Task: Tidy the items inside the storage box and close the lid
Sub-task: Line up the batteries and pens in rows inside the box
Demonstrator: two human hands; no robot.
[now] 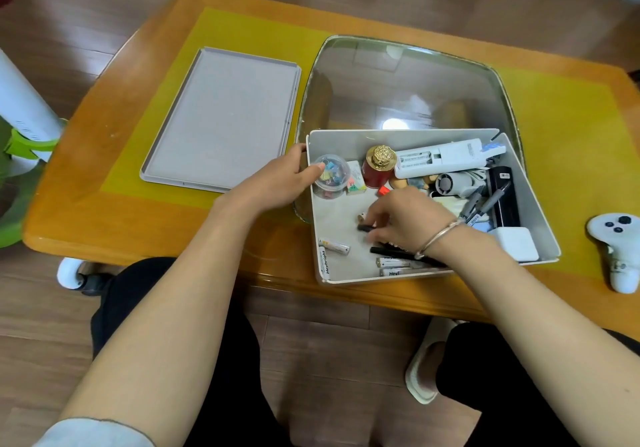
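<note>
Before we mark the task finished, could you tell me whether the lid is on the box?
No, the lid lies flat on the table left of the open box.

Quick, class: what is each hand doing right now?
Left hand: grips the storage box at its left wall.
Right hand: pinches a small black item inside the box.

One open storage box [540, 201] on the table, right; one lid [221, 121] flat to its left; two hands, left hand [277, 183] and right hand [405, 221]; at least four loose batteries in the box's near left, e.g. one battery [334, 246]; one clear tub of clips [330, 175]; one red jar [378, 166]; one remote [446, 157]; one white controller [618, 249] far right.
</note>
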